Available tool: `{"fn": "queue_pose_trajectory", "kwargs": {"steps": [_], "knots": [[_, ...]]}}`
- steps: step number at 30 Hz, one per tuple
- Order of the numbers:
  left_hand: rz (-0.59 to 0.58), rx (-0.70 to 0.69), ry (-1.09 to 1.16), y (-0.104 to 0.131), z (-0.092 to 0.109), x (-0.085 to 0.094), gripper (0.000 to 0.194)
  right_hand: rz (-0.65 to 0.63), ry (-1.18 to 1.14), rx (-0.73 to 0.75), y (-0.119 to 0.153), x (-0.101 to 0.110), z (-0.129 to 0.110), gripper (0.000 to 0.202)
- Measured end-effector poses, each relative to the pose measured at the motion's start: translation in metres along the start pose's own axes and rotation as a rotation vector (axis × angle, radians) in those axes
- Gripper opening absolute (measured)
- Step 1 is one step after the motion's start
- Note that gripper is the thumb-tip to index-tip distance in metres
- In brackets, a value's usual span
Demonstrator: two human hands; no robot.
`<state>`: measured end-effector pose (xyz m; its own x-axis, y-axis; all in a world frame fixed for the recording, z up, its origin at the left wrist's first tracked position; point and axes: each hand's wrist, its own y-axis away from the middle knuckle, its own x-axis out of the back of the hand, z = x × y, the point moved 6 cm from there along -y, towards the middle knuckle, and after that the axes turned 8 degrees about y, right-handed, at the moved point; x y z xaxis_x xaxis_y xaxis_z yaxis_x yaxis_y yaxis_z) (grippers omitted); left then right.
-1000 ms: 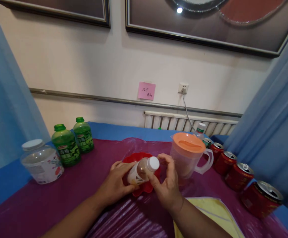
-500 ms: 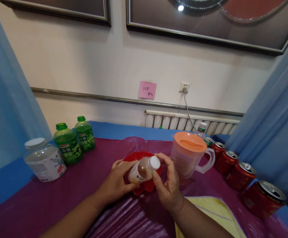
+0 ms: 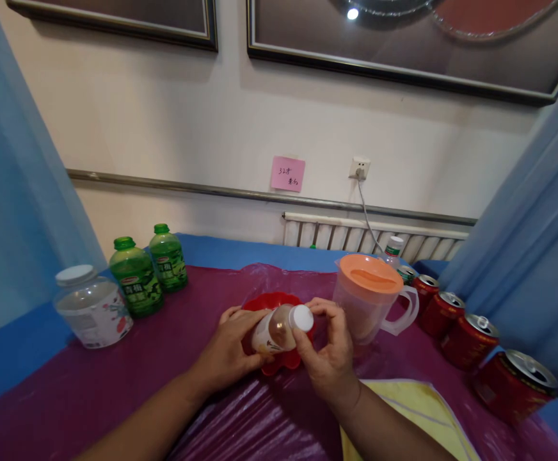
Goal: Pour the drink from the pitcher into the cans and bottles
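A small clear bottle (image 3: 276,330) with a pale printed label is held tilted, its top leaning to the right. My left hand (image 3: 233,342) wraps around the lower body of the bottle. At the upper end, the thumb and fingers of my right hand (image 3: 329,346) close around the white cap (image 3: 302,318), and the cap sits on the bottle. Just beneath the bottle lies a red scalloped bowl (image 3: 283,363), partly hidden by both hands and the bottle.
A pitcher (image 3: 363,304) with an orange lid stands right of the hands. Several red cans (image 3: 471,342) line the right side, near a yellow cloth (image 3: 416,410). Two green bottles (image 3: 137,282) and a white-lidded jar (image 3: 94,314) stand left on the purple sheet (image 3: 164,349).
Fingers of my right hand have curled slightly more at the cap. Otherwise both hands and the bottle keep nearly the same pose; the whole view has shifted slightly.
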<state>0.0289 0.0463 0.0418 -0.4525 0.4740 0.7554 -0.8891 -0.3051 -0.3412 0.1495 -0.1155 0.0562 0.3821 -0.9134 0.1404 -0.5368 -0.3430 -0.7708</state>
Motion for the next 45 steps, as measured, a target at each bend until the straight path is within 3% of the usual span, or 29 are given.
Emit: {"fn": "queue_pose_trajectory", "kwargs": {"steps": [4,8,20,30,37,42,45], "knots": [[-0.012,0.010,0.015,0.000,0.003,0.000,0.059,-0.069,-0.064,-0.035,0.003,-0.001,0.004,0.050],[-0.017,0.009,0.024,0.000,0.002,0.001,0.061,-0.126,-0.125,0.017,0.005,-0.003,-0.001,0.044],[-0.029,0.001,0.033,0.000,0.002,-0.001,0.064,-0.055,-0.126,0.031,0.004,-0.003,-0.003,0.025],[-0.022,0.005,0.020,0.000,0.004,0.001,0.062,-0.119,-0.110,0.029,0.006,-0.003,-0.001,0.050],[-0.012,-0.032,0.005,0.001,0.004,0.002,0.062,-0.079,-0.074,0.055,0.006,-0.002,-0.004,0.043],[0.059,-0.071,-0.011,0.003,0.002,0.007,0.065,-0.198,-0.069,0.010,0.009,-0.012,-0.001,0.081],[0.082,-0.135,-0.029,0.004,-0.003,0.006,0.064,-0.249,0.008,-0.004,0.012,-0.022,-0.003,0.085]]}}
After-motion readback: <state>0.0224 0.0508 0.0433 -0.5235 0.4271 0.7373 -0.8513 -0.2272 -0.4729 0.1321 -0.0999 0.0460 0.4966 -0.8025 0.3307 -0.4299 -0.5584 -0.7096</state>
